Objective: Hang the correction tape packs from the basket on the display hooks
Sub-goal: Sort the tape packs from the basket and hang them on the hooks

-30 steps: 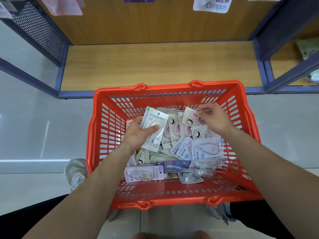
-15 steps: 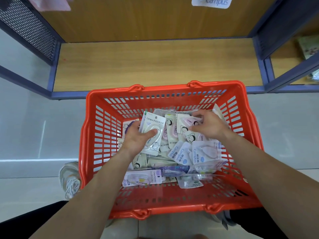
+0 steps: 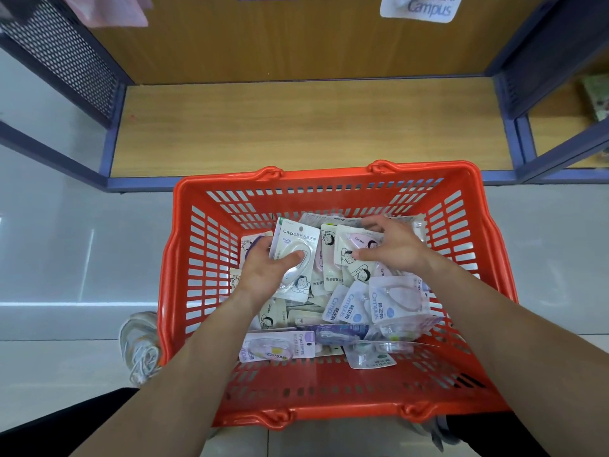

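Dozens of correction tape packs lie heaped in an orange-red plastic basket standing on the tiled floor in front of a wooden display shelf. Both hands are inside the basket. The left hand grips a white pack printed "Campus" beside Chinese characters, thumb pressed across its clear blister. The right hand curls round a pink pack bearing a cartoon figure, thumb at its lower edge and fingers over its top. Pale blue packs marked "Campus" sit near the right wrist, and a lilac pack, also marked "Campus", lies flat toward the basket's near side. At the top of the frame shows the lower part of a hung pack reading "Campus". A white shoe rests left of the basket.
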